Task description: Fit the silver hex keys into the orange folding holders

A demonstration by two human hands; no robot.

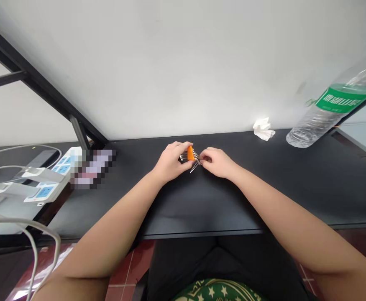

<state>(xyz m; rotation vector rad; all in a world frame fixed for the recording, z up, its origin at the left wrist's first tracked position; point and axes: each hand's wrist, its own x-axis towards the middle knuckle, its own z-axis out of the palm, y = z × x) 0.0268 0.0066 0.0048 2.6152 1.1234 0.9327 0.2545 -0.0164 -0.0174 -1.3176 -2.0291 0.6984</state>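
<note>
Both my hands meet over the middle of the black table (pixel 201 200). My left hand (pixel 169 161) is closed around an orange holder (pixel 190 153) that carries several metal hex keys (pixel 195 160). My right hand (pixel 218 162) pinches the ends of those keys with its fingertips. The keys fan out between the two hands, one slanting down toward the tabletop.
A clear plastic bottle with a green label (pixel 333 104) lies tilted at the back right. A crumpled white tissue (pixel 263 129) sits by the wall. At the left are a white power strip with blue sockets (pixel 52 177), white cables (pixel 29 238) and a black frame (pixel 38 79).
</note>
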